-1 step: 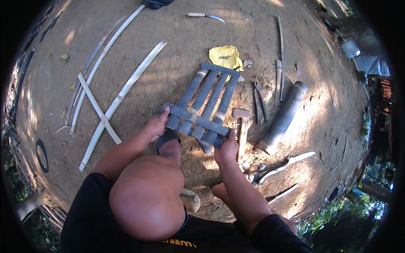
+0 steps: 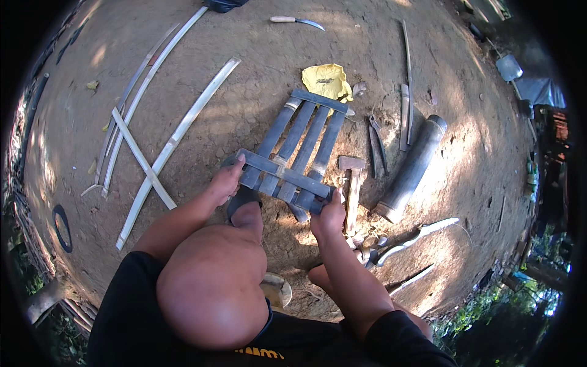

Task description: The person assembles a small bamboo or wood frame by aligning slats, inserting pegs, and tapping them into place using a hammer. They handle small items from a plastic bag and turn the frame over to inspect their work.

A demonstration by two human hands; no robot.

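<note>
In front of me is a frame of dark bamboo slats (image 2: pixel 301 178), with several lengthwise strips nailed or laid across two crosspieces; how they are joined I cannot make out. My left hand (image 2: pixel 227 182) grips the left end of the nearer crosspiece, thumb on top. At its right end, my right hand (image 2: pixel 331 215) is closed on the frame's near corner. The far crosspiece reaches a crumpled yellow packet (image 2: pixel 325 79) holding small dark pieces, probably nails. Just right of the frame lies a hammer (image 2: pixel 352 199) with a wooden handle.
Pincers (image 2: pixel 377 147), a thick dark bamboo tube (image 2: pixel 414 168) and thin strips (image 2: pixel 404 116) lie to the right. Nearer are a large knife (image 2: pixel 416 238) and a smaller blade (image 2: pixel 413 280). Long pale bamboo strips (image 2: pixel 177 137) cross at left; a curved knife (image 2: pixel 298 21) lies far ahead.
</note>
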